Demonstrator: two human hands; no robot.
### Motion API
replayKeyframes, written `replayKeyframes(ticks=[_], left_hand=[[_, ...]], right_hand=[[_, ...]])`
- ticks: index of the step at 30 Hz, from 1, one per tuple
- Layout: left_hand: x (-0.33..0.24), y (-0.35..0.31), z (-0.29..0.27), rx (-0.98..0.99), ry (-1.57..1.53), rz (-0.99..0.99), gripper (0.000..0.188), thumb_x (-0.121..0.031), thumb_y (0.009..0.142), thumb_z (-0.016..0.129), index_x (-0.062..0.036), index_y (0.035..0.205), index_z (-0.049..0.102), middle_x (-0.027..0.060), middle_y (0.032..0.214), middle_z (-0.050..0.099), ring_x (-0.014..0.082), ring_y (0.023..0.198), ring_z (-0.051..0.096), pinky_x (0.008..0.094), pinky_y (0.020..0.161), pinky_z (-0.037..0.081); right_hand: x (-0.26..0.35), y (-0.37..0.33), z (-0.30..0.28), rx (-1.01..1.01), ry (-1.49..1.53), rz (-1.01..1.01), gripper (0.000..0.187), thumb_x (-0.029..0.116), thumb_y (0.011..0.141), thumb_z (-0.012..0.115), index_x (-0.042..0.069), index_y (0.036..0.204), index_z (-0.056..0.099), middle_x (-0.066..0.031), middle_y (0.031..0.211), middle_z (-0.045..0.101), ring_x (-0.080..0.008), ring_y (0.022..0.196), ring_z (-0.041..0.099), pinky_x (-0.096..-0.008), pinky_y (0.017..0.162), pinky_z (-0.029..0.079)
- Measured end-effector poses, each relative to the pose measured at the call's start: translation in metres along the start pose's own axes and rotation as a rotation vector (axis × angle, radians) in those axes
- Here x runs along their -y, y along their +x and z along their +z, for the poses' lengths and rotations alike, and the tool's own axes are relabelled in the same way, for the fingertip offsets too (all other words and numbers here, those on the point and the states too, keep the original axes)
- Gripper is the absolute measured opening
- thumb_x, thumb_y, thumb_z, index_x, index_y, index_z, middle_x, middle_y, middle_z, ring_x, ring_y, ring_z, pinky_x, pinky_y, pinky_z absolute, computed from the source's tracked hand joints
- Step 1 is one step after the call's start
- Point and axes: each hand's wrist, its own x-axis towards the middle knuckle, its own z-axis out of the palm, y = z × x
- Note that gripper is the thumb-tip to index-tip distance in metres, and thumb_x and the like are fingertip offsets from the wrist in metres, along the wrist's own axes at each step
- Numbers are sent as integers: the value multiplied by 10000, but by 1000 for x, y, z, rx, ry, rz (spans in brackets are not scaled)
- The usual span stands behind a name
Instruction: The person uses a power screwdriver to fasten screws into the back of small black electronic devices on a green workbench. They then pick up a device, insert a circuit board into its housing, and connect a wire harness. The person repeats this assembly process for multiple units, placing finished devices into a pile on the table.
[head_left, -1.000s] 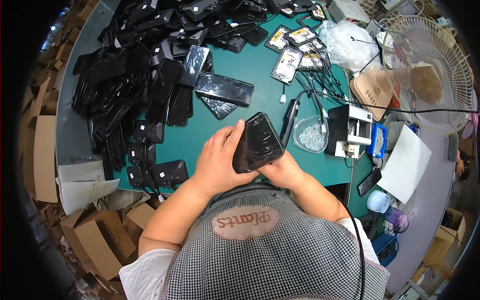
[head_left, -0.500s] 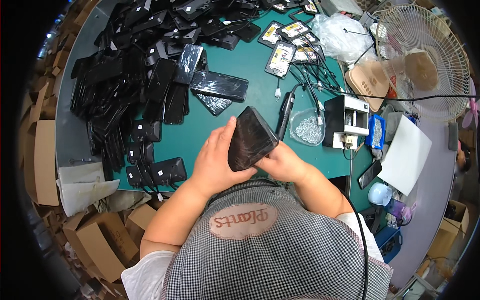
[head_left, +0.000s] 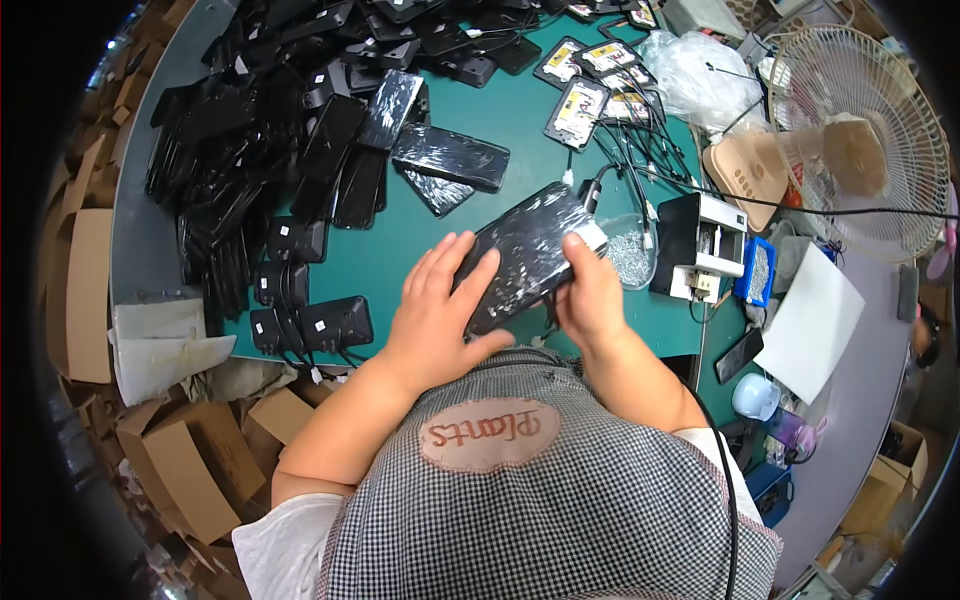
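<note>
Both hands hold a black rectangular case (head_left: 525,255) above the near edge of the green bench, its top face under shiny crinkled film. My left hand (head_left: 430,305) lies along its left side with the fingers over the film. My right hand (head_left: 595,300) grips the right end, thumb on top by a small white patch; its other fingers are hidden below. A dark cable with a white plug (head_left: 538,341) hangs under the case. Just beyond is a black electric screwdriver (head_left: 592,190), partly covered, beside a clear bowl of small screws (head_left: 630,255).
Film-covered black panels (head_left: 450,157) and a big heap of black cases (head_left: 235,140) fill the left and back. Several cabled black units (head_left: 338,322) sit near left. Cabled circuit modules (head_left: 578,113) lie at the back right, with a white-and-black machine (head_left: 705,245) and a fan (head_left: 860,140) farther right.
The case has turned, so its shiny film-covered face and white end patch now show. It has shifted slightly right, and my right thumb has come up on top of it.
</note>
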Motion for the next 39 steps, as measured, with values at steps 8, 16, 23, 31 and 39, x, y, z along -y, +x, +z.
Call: replayKeyframes(ticks=[8,16,23,31,39], left_hand=[[47,-25,-6,-47,-865,-499,270,-8,912,547,12,1180,572,106,1099,675,213,1042,631,320,919,479],[72,-41,-18,456,-1467,-423,643,-179,849,691,48,1385,417,101,1272,554,171,1182,503,328,1027,392],[62,-25,-9,542,-1175,-533,1063,-268,675,809,-66,1520,196,120,1244,517,226,1136,516,375,1001,414],[123,-56,51,11,-160,-752,1101,-378,631,846,-137,1512,231,231,1293,450,408,1216,437,471,1051,368],[168,-56,123,-137,94,-494,1015,-392,586,859,-190,1454,375,202,1242,436,401,1155,448,516,994,367]], right_hand=[[2,14,-19,28,-437,-393,316,118,921,646,-22,1194,567,-91,1007,646,-160,840,655,-277,766,550],[3,21,-33,344,-660,-123,224,54,932,596,-56,1124,630,-93,997,641,-157,835,641,-268,731,542],[-44,28,2,410,-167,78,565,280,949,607,21,1404,393,-96,1111,613,-181,930,627,-283,805,516],[-73,71,-2,246,-803,480,347,204,993,526,3,1274,565,-20,840,633,-79,632,513,-229,584,438],[-52,162,-1,298,-1814,119,334,283,846,697,79,1110,680,-155,1015,698,-304,932,678,-384,824,523]])
